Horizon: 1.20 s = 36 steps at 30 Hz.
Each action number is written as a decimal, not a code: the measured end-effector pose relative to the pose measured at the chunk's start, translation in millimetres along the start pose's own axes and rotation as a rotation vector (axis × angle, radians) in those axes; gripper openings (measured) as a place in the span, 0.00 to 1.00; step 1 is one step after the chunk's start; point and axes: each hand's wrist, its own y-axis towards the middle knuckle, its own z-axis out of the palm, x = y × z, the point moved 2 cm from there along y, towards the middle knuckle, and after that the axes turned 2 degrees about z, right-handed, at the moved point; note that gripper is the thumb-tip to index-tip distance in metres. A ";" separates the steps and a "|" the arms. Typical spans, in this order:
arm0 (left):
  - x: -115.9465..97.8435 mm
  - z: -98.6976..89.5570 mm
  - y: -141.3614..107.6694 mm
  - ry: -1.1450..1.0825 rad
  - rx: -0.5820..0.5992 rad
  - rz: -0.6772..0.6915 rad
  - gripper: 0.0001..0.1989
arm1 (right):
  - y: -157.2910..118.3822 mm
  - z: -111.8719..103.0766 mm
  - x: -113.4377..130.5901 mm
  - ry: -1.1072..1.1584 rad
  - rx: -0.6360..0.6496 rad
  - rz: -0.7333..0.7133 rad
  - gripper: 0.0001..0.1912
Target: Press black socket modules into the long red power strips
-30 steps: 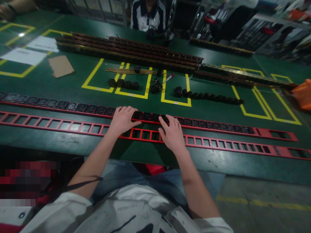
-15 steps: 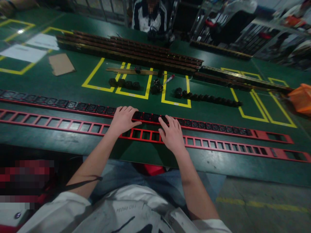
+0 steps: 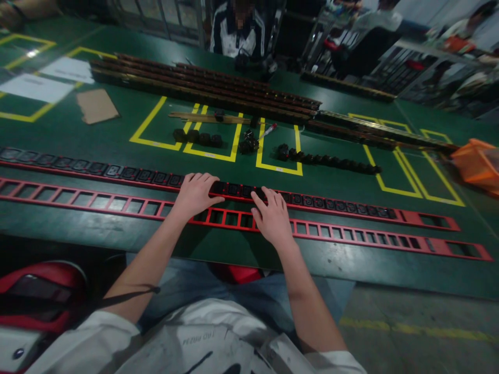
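A long red rail (image 3: 410, 217) filled with a row of black socket modules (image 3: 234, 189) lies lengthwise across the green table. My left hand (image 3: 195, 195) rests on this rail, its fingers stretched over the far edge and the thumb apart along the near side. To the right, my right hand (image 3: 272, 215) touches the same rail with fingers spread and slightly bent. A few black modules show between the two hands. Closer to me, a second red rail (image 3: 440, 247) with bare rectangular openings runs alongside, passing under my wrists.
Beyond the rail stand rows of loose black modules (image 3: 331, 160) and a screwdriver (image 3: 268, 131). Long dark bars (image 3: 218, 92) lie stacked farther back. Cardboard (image 3: 97, 106), paper sheets (image 3: 37, 88) and an orange bin (image 3: 477, 163) sit at the sides. Another person (image 3: 237, 31) is opposite.
The view has shifted slightly, so the table's contents sit a little farther left. Both hands stay at the same place on the filled rail.
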 end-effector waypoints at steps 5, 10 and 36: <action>3.8 3.6 3.2 0.034 0.020 0.007 0.25 | -0.6 -1.7 1.9 0.027 0.005 0.020 0.25; 2.2 3.8 13.8 0.099 0.104 0.029 0.24 | -2.2 -0.6 3.4 0.056 -0.019 0.048 0.24; 3.2 0.5 2.8 0.062 0.013 -0.049 0.25 | -6.2 6.9 -4.3 0.136 -0.075 0.015 0.23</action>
